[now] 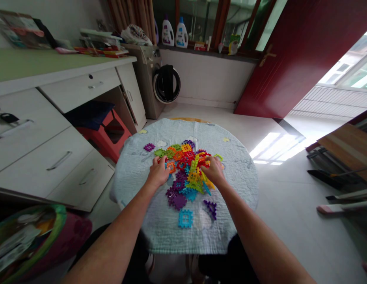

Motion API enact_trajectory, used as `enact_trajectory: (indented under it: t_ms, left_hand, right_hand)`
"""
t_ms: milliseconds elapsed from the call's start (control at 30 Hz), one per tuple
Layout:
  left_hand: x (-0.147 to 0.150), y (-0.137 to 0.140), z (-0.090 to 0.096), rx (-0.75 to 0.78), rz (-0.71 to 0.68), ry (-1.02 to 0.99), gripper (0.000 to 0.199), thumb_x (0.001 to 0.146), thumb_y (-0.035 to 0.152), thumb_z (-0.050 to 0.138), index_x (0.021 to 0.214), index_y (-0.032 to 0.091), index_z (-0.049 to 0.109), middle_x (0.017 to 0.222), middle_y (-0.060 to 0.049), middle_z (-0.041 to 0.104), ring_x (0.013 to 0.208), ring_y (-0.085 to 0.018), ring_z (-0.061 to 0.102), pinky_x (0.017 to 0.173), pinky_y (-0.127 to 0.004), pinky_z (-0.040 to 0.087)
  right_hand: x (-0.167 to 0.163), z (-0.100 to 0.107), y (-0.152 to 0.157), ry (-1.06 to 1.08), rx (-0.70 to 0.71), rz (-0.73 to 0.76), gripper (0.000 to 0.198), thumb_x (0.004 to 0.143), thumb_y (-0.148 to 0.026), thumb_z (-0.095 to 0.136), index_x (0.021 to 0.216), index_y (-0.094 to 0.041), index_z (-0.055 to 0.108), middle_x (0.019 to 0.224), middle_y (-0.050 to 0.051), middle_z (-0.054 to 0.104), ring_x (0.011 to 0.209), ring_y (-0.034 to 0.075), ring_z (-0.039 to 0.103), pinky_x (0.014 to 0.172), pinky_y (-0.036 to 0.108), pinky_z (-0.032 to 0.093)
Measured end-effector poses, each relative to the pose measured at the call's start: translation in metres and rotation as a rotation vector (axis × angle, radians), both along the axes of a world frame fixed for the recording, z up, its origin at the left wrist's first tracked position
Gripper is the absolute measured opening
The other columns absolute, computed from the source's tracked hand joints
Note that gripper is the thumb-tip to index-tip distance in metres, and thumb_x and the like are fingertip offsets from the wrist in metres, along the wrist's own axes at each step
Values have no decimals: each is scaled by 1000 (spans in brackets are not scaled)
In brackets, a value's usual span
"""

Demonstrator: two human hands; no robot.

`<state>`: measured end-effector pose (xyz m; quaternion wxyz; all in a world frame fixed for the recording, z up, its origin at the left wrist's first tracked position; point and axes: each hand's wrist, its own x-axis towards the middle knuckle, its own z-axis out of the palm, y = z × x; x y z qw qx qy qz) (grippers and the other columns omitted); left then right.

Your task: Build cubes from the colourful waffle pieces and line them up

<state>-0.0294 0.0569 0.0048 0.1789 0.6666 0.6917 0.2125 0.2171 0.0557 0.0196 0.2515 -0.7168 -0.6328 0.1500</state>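
A heap of bright plastic interlocking blocks (189,159) in red, orange, yellow, green, blue and purple lies mid-table. At its left edge is my left hand (159,172), fingers apart and bent down over red and orange pieces, touching an orange square block (171,167). My right hand (213,169) reaches into the right side, fingers curled among red and yellow pieces; what lies between its fingertips is partly hidden. Yellow blocks (194,173) stand tilted beside it. Nearer me lie a blue square block (185,218), a purple triangular block (211,209) and a round purple piece (177,200).
A pale cloth (153,232) covers the round table. One purple block (149,147) lies apart at the far left. Left of the table are a red stool (108,134), white drawers (59,157) and a filled bin (65,232). A washing machine (148,79) stands behind.
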Motion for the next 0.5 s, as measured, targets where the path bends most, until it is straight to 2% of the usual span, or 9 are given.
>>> enact_trajectory:
  t_ms: [67,133,200,267,333,367,433,500]
  left_hand:
    - [1,-6,1,-11,-7,52,60,78,36,56,133,15,44,141,-19,32,133,-33,37,106,-44,35]
    - [6,-15,4,-6,-16,92,71,75,49,60,135,16,41,147,-20,23,136,-38,29,107,-49,31]
    - [13,-26,8,8,-16,135,82,68,58,65,136,19,42,151,-19,17,139,-44,18,108,-57,24]
    - [20,-42,10,30,-84,165,89,60,64,69,135,22,44,152,-17,19,139,-47,8,108,-64,14]
    - [27,-60,10,32,-264,156,94,53,69,72,132,24,48,150,-16,25,140,-45,10,111,-62,6]
    - [29,-70,9,10,-367,140,97,48,71,73,130,26,50,148,-15,28,140,-44,12,112,-61,5]
    - [32,-87,5,-58,-566,121,102,43,73,73,131,27,49,148,-14,29,139,-43,15,112,-60,6]
    - [34,-99,-1,-97,-702,133,102,43,72,74,132,29,48,149,-14,28,140,-43,13,112,-62,6]
  right_hand:
    - [-3,2,15,-62,-2,14,42,70,-37,64,107,-20,58,111,11,56,107,27,51,92,39,40]
    - [-11,0,32,-83,-61,86,63,66,-47,68,120,-20,51,121,13,52,112,29,49,94,40,39]
    - [-22,-5,46,-109,-184,175,87,58,-55,74,132,-23,42,134,14,43,122,34,42,97,45,37]
    - [-35,-12,55,-168,-311,243,102,52,-56,78,139,-28,35,146,14,31,131,42,30,100,53,32]
    - [-47,-17,56,-245,-379,285,105,50,-51,80,142,-32,33,150,14,24,134,49,21,100,61,27]
    - [-51,-19,55,-279,-384,301,104,51,-49,80,142,-32,34,149,14,25,133,50,21,99,64,27]
    - [-55,-21,48,-326,-342,325,96,54,-45,78,140,-31,37,143,16,33,129,48,29,96,65,29]
    - [-52,-21,38,-352,-282,371,86,57,-44,76,136,-30,44,136,15,39,124,44,35,95,63,33]
